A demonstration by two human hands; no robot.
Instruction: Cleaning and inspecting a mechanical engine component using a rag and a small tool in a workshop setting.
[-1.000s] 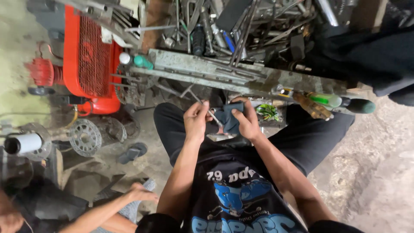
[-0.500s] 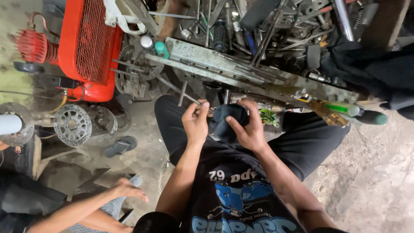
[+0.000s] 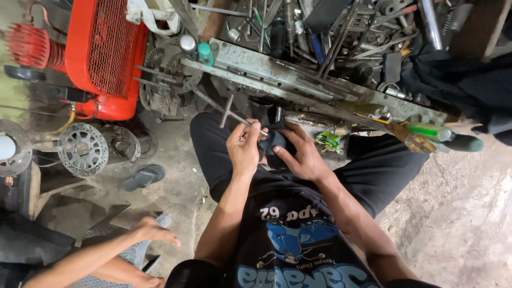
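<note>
My left hand (image 3: pixel 244 145) pinches a thin metal T-handle tool (image 3: pixel 229 112) whose shaft runs up and left from my fingers. My right hand (image 3: pixel 302 154) cups a small dark part (image 3: pixel 273 141) in front of my lap, and the tool's tip meets that part. Both hands sit close together above my black trousers (image 3: pixel 394 165), just below the edge of a cluttered metal workbench (image 3: pixel 298 80). What the dark part is exactly cannot be told.
A red machine with a mesh grille (image 3: pixel 104 53) stands at the upper left, brake discs (image 3: pixel 82 149) and a sandal (image 3: pixel 143 176) on the dirt floor beside it. Green-handled screwdrivers (image 3: pixel 437 136) lie on the bench's right end. Another person's hand (image 3: pixel 154 232) reaches in at lower left.
The view has shifted and drawn closer. My hands have stayed together on the dark part, with the T-handle tool turned slightly. The other person's hand at lower left has moved right.
</note>
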